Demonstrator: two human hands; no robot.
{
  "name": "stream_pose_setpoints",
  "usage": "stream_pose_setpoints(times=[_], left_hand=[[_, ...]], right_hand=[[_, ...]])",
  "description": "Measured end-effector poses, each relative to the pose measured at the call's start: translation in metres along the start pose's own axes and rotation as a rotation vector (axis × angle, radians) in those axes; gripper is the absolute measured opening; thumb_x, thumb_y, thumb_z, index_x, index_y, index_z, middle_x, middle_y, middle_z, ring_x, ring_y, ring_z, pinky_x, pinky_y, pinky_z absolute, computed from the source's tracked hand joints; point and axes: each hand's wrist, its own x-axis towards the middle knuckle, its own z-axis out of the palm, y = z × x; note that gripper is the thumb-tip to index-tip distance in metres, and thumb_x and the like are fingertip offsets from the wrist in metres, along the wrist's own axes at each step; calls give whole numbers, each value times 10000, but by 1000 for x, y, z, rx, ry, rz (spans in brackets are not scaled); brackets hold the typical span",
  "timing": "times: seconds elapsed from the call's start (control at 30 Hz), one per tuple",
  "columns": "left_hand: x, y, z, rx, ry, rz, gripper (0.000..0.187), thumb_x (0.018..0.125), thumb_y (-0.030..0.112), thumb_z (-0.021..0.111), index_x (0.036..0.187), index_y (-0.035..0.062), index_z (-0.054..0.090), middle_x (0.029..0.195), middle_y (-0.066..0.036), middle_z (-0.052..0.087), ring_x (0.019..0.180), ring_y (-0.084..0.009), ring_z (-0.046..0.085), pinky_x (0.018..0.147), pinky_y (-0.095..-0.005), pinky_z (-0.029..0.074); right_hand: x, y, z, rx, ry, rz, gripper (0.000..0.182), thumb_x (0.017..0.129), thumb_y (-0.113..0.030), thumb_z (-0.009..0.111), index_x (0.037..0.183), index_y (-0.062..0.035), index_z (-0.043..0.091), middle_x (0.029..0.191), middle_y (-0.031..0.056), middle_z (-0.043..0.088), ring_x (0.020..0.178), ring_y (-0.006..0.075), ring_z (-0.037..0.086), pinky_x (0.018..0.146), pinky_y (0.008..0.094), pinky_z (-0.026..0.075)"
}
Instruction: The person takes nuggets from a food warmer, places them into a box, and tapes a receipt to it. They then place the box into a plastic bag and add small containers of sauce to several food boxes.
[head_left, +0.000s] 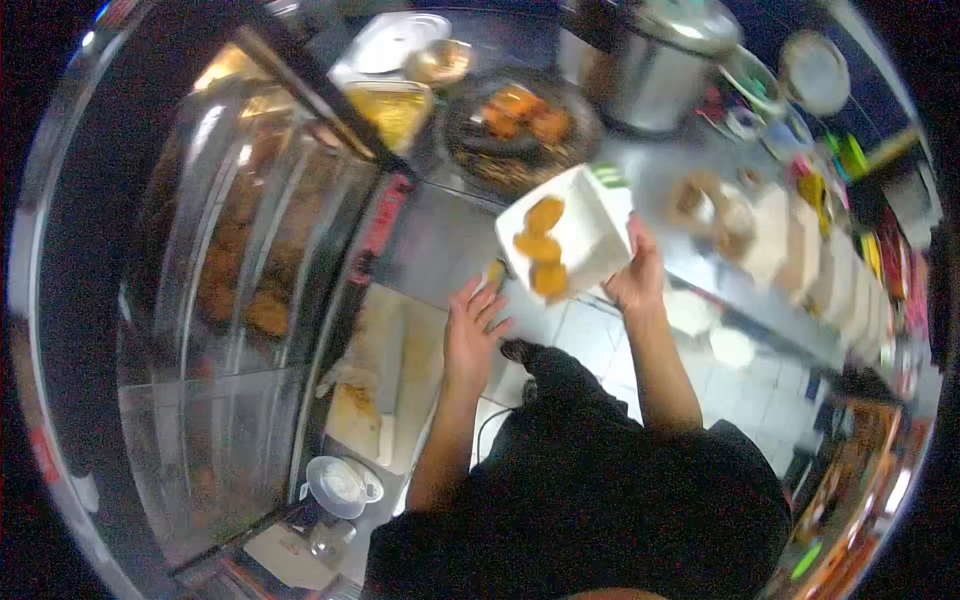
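Observation:
My right hand (640, 275) grips the right side of a white takeaway food box (605, 250), thumb up along its wall. Inside the open box, on its left side, lie several golden fried nuggets (540, 245). A green-marked part (608, 176) shows at the box's far corner. My left hand (472, 330) is apart from the box, below and left of it, fingers spread and palm turned up. Just above those fingertips is a small yellowish thing (495, 271), too blurred to name.
On my left stands a glass display case (230, 400) with fried food. A cutting board (350, 425) carries a long knife (391, 385). Behind the box are a dark round pan (460, 165) with fried pieces and a large metal pot (655, 85). Stacked boxes (800, 245) line the right counter.

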Motion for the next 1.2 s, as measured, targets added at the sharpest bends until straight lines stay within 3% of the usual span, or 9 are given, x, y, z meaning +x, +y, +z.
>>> stream_pose_setpoints(times=[0.1,0.17,0.27,0.53,0.7,0.77,0.9,1.1,1.2], left_hand=[[-21,-35,52,-428,-335,-422,803,964,662,284,1417,9,394,1387,-168,494,1250,-294,495,1055,-426,384],[-53,-77,52,-163,-520,-632,738,997,594,284,1397,-14,405,1353,-160,526,1224,-267,531,1060,-437,395],[-107,-160,76,236,-456,-892,590,1041,462,307,1360,-14,447,1298,-150,562,1159,-254,580,1015,-417,449],[-236,-332,258,713,-666,-814,582,1011,496,388,1215,-19,566,1062,-133,646,917,-194,669,695,-301,564],[-311,-444,393,716,-820,-866,583,1026,457,370,1254,-61,509,1136,-162,618,1012,-223,647,811,-360,554],[-342,-493,447,695,-848,-864,566,1033,432,365,1269,-66,492,1173,-173,602,1058,-233,631,864,-371,540],[-349,-579,512,605,-1069,-968,508,1045,368,352,1307,-51,467,1251,-154,571,1159,-230,570,1009,-361,444],[-365,-735,636,800,-1283,-935,525,1055,399,343,1325,-28,488,1235,-87,584,1140,-126,526,985,-281,406],[-374,-806,723,819,-1371,-915,520,1052,375,367,1303,-57,511,1228,-108,598,1145,-149,531,997,-279,396]], right_hand=[[-128,-1,-20,38,223,48,344,942,-307,556,1223,-109,539,1183,102,646,1090,287,630,903,487,536],[-221,2,-82,285,120,48,380,943,-328,560,1259,-121,523,1200,106,638,1079,276,634,895,506,531],[-337,-18,-99,120,467,-137,476,955,-383,544,1352,-133,464,1293,92,589,1144,254,600,925,521,508],[-539,-123,-120,-142,681,-661,596,1000,-504,419,1421,-85,369,1388,99,489,1259,245,507,972,435,500],[-641,-252,-127,-123,861,-774,650,1007,-504,400,1432,-14,356,1374,134,502,1273,245,480,1007,395,441],[-684,-305,-138,-398,1134,-852,640,1016,-483,392,1419,14,380,1374,142,497,1252,234,482,1027,368,405],[-746,-396,-137,-595,1181,-924,605,1046,-427,345,1401,58,414,1395,155,480,1291,214,420,1104,337,287],[-823,-550,-212,-763,1296,-851,560,1036,-448,378,1258,37,546,1115,93,611,927,143,530,868,288,440],[-859,-645,-239,-689,1273,-988,557,1034,-441,380,1330,14,504,1267,109,561,1163,177,489,939,316,433]])
